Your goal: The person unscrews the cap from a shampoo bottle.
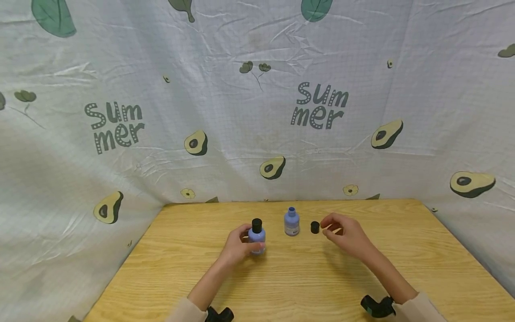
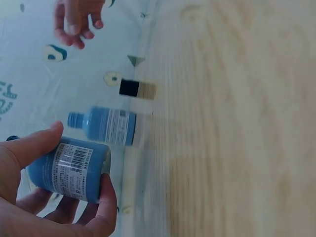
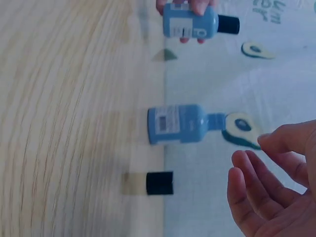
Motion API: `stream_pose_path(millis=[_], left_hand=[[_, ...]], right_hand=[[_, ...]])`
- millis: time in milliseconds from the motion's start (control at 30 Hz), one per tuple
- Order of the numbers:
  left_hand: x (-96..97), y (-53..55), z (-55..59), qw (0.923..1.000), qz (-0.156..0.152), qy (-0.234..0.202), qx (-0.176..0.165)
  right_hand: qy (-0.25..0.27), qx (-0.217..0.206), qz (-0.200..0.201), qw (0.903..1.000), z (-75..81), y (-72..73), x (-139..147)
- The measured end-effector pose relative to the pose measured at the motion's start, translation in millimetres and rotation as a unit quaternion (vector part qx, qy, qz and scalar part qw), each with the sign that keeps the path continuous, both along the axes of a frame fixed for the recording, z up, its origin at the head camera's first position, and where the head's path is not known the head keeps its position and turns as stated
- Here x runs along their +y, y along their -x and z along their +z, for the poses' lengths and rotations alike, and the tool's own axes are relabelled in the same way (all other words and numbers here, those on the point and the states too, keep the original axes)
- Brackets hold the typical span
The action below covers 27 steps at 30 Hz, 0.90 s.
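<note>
My left hand [image 1: 238,247] grips a blue-lilac bottle [image 1: 256,241] with a black cap, thumb on one side and fingers round the other. The bottle's base shows in the left wrist view, a little off the tabletop. To its right, a second bottle [image 1: 291,223] of similar colour stands upright, its threaded neck uncapped. A loose black cap [image 1: 315,227] sits on the table beside that bottle. Just right of the cap is my right hand [image 1: 347,235], its fingers loosely bent with nothing between them, as the right wrist view [image 3: 271,182] also shows.
The wooden table [image 1: 293,281] carries these things near its far edge. Behind it hangs a pale cloth [image 1: 225,107] printed with avocados and lettering, which also runs down both sides. Black wrist mounts [image 1: 378,306] sit at both sleeve cuffs.
</note>
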<state>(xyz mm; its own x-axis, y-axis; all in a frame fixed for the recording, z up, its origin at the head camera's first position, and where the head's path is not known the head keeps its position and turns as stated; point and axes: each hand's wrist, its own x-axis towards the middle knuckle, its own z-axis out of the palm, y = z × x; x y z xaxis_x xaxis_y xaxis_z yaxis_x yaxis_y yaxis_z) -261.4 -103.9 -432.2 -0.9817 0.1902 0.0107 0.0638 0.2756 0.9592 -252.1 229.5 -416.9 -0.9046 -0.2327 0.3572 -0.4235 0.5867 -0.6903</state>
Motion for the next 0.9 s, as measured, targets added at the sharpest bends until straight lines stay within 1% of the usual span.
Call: stream_pose_path(millis=[67,133,300,400,500,667,800,900], left_hand=[[4.8,-6.0,0.5,0.9998,-0.012,0.010,0.009],[10.2,-11.0,1.1,0.9995,-0.028,0.014,0.010],[23.6,-18.1,1.3,0.9978,-0.065,0.012,0.011],[30.4,-20.2,-0.9,0.9968,-0.078,0.013,0.011],[36.5,-20.9,-3.9,0.9956,-0.092,0.016,0.009],[46.5,-21.7,-7.3,0.9933,-0.113,0.025,0.006],[51.9,-23.4,-9.2,0.9922,-0.118,0.037,0.004],[53.3,-24.6,-9.5,0.9916,-0.122,0.041,0.003]], right_hand=[[0.010,-0.004,0.017,0.9998,3.5,-5.7,-4.2],[0.014,-0.008,0.036,0.9992,6.3,-9.9,-7.9],[0.014,-0.016,0.064,0.9977,10.4,-15.8,-15.9],[0.009,-0.031,0.073,0.9968,11.0,-17.3,-20.6],[0.002,-0.043,0.092,0.9948,10.4,-18.0,-23.5],[-0.001,-0.067,0.109,0.9917,6.0,-16.7,-23.8],[-0.006,-0.095,0.118,0.9884,1.0,-16.1,-21.4],[-0.003,-0.103,0.129,0.9863,-0.5,-17.1,-20.5]])
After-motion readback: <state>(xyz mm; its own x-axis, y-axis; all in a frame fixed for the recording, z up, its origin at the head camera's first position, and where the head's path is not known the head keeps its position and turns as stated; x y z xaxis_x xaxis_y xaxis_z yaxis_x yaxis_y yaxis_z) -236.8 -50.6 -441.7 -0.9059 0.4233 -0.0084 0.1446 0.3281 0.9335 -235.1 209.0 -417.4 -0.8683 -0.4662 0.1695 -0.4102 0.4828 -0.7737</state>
